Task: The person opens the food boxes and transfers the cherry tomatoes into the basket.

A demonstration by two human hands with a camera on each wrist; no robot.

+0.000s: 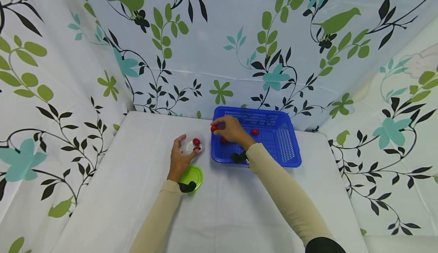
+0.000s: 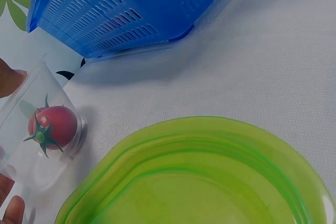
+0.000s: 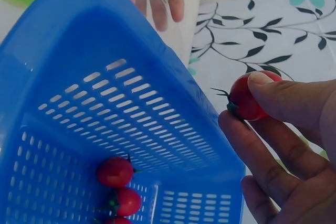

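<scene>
Between the thumb and fingertips of my right hand (image 1: 234, 129) is a red cherry tomato (image 3: 247, 97) with a green stem, held up at the left rim of the blue plastic basket (image 1: 273, 164). My left hand (image 1: 179, 162) grips a clear plastic cup (image 1: 189, 146), its thumb and fingers curved around the side. Inside the cup are cherry tomatoes (image 2: 55, 126); two show in the head view. More cherry tomatoes (image 3: 115, 171) lie on the basket floor, partly hidden by my right hand in the head view.
A round, translucent green lid (image 1: 196, 175) lies on the white-covered table (image 1: 137, 192), partly under my left wrist. The basket stands at the table's back edge, right of the cup. Patterned cloth (image 1: 205, 74) hangs behind and along both sides.
</scene>
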